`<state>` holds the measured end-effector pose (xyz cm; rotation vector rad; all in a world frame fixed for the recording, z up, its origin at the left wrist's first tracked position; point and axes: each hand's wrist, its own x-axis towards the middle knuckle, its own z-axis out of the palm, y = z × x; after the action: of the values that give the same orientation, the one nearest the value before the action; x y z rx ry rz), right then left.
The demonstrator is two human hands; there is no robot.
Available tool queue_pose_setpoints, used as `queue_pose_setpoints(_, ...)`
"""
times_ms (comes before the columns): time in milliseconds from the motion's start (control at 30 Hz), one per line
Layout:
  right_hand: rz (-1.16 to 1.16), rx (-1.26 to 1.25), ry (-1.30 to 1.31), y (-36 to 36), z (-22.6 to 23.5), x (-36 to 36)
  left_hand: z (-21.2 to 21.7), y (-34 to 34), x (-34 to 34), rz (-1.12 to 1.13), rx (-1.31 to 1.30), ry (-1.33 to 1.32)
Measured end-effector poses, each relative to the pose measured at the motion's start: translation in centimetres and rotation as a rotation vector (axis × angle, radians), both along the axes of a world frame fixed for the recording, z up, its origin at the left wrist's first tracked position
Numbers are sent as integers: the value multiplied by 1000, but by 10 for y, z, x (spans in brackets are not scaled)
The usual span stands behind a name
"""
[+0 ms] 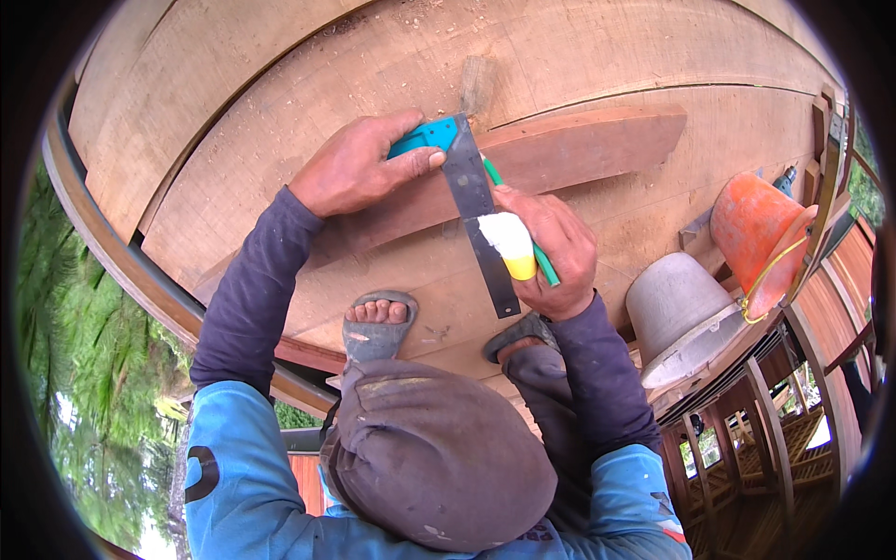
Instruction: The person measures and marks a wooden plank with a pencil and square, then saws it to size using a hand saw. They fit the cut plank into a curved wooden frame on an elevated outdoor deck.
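Note:
My left hand grips the blue handle of a try square. The square's dark blade lies across a reddish wooden plank and reaches back toward my feet. On the blade's right side, my right hand is closed around a green pencil, which slants along the fingers with its upper end near the plank's edge. A white and yellow piece shows at the right hand, over the blade; whether it is held or wrapped on a finger I cannot tell.
Curved wooden boards form the surface beneath. A small wood block lies beyond the plank. At right stand a grey bucket and a tilted orange bucket. My sandalled feet are close below; the platform's edge curves along the left, with greenery beyond.

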<state>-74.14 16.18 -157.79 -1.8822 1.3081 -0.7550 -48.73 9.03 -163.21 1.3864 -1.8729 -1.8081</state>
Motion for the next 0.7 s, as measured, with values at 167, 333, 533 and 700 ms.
queue_pose_setpoints(167, 100, 122, 99, 20, 20, -21, 3, 1, 0, -8, 13, -16)
queue_pose_setpoints(333, 76, 127, 53, 22, 30, -30, 1, 4, 0, 13, -14, -12)
queue_pose_setpoints(533, 15, 25, -52, 4, 7, -14, 5, -2, 0, -34, 89, -40)
queue_pose_setpoints(700, 43, 77, -52, 9, 7, -7, -1, 3, -1, 7, -38, 7)
